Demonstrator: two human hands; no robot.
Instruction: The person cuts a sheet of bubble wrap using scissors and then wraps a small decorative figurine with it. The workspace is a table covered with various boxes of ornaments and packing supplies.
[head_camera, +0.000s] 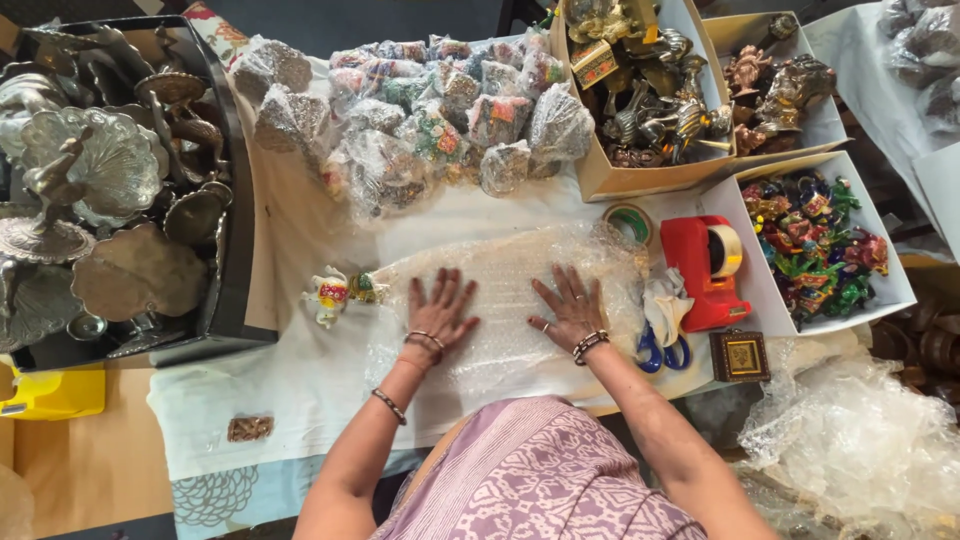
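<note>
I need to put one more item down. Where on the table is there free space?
Bare cloth lies below the small painted figurine, left of the left hand, near the small brown plaque. The bubble wrap sheet, wrapped bundles and tape dispenser crowd the rest.

At the top centre of the frame lay your pile of bubble-wrapped bundles (440, 120), clear plastic over bright red, green and blue shapes, with two greyer ones at its left. A tan box (640, 178) stood at the upper right, full of brass figures, and two white boxes (760, 280) sat beside it. At the left edge you had a black crate (235, 250) of silver pieces. No labels, signs or screens showed.
</note>
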